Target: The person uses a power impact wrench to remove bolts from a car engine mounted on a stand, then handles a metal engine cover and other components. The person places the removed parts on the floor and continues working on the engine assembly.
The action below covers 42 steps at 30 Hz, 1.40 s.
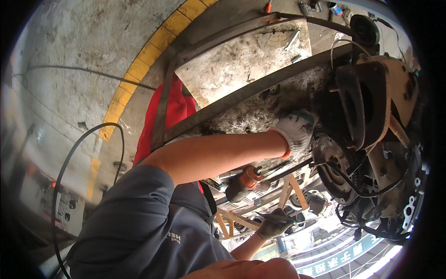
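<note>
My left hand, in a pale knit glove with an orange cuff, is beside a toothed flywheel on dark machinery; its fingers are blurred and partly hidden. Below the forearm lies an orange-and-black power tool on the grimy metal bench. Lower in view, my right hand, in a dark glove, has its fingers closed round a dark flat object that I cannot identify. Black hoses and cables cross the flywheel.
A metal frame holds a stained pale board. Red fabric hangs at its left. A yellow floor line and a loose black hose are at left. Small tools and a can lie beyond. Wooden supports stand below.
</note>
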Tool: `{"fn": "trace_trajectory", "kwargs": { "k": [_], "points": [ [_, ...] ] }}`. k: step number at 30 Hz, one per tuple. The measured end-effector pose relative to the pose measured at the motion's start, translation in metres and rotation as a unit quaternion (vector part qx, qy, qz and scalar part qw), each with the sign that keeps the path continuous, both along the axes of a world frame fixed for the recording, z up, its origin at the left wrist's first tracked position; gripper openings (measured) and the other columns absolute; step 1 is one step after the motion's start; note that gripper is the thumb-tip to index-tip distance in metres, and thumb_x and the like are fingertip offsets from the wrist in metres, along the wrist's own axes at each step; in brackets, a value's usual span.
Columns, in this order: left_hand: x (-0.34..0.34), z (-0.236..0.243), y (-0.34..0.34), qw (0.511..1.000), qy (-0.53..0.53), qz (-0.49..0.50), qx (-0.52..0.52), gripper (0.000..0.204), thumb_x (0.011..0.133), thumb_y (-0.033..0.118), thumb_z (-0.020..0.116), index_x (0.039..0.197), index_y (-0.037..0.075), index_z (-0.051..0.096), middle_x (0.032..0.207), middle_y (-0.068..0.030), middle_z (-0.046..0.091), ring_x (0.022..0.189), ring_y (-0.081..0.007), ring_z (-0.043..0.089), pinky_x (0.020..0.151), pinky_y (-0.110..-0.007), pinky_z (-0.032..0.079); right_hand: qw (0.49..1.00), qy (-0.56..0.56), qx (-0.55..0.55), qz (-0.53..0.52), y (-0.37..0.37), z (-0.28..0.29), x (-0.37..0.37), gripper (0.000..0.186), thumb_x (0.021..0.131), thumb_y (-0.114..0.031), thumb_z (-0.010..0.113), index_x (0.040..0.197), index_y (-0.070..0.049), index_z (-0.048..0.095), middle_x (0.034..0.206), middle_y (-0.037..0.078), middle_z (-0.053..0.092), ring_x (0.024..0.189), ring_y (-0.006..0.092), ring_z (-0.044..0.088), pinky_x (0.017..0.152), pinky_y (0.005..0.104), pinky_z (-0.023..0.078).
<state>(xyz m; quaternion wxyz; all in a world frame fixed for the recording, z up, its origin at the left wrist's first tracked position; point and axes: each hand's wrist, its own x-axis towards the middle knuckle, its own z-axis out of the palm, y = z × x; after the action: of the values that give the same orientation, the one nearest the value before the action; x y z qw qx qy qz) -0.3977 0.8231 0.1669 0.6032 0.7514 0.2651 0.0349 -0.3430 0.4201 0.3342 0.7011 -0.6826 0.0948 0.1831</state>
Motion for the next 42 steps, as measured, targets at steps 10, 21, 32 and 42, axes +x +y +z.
{"fn": "trace_trajectory", "kwargs": {
  "k": [10,21,32,42],
  "points": [
    [0.049,-0.061,-0.039,0.957,-0.147,0.250,-0.027,0.038,0.099,0.022,0.054,0.137,0.016,0.059,0.122,-0.0182,0.068,0.105,-0.0348,0.069,0.089,-0.047,0.059,0.997,-0.073,-0.037,0.008,0.016,0.008,-0.031,0.036,0.104,-0.045,0.055,0.098,-0.012,0.067,0.087,0.004,0.067,0.082,0.0242,0.061,0.085,0.0428,0.050],
    [-0.061,0.086,-0.045,0.989,-0.142,-0.004,0.034,0.028,0.096,0.017,0.067,0.124,0.012,0.067,0.120,-0.0139,0.064,0.102,-0.0268,0.066,0.088,-0.038,0.058,0.993,-0.047,0.068,-0.089,-0.067,-0.017,-0.061,0.042,0.108,-0.046,0.045,0.115,-0.010,0.065,0.102,0.009,0.070,0.094,0.0262,0.065,0.096,0.0451,0.050],
    [-0.071,0.201,-0.080,0.976,0.148,-0.149,-0.064,0.037,0.105,0.033,0.051,0.133,0.011,0.061,0.114,-0.0174,0.069,0.082,-0.0256,0.069,0.076,-0.039,0.060,0.983,-0.064,0.124,-0.123,-0.101,-0.029,-0.069,0.044,0.107,-0.048,0.045,0.104,-0.008,0.063,0.097,0.011,0.067,0.096,0.0290,0.066,0.091,0.0467,0.052],
    [0.051,0.181,-0.052,0.893,-0.245,0.280,0.253,0.032,0.101,0.020,0.061,0.131,0.010,0.064,0.115,-0.0241,0.069,0.107,-0.0323,0.069,0.085,-0.044,0.059,0.982,-0.057,0.169,-0.065,-0.117,-0.052,-0.044,0.050,0.105,-0.052,0.046,0.108,-0.005,0.062,0.102,0.014,0.066,0.099,0.0309,0.063,0.091,0.0461,0.051]
  ]
}}
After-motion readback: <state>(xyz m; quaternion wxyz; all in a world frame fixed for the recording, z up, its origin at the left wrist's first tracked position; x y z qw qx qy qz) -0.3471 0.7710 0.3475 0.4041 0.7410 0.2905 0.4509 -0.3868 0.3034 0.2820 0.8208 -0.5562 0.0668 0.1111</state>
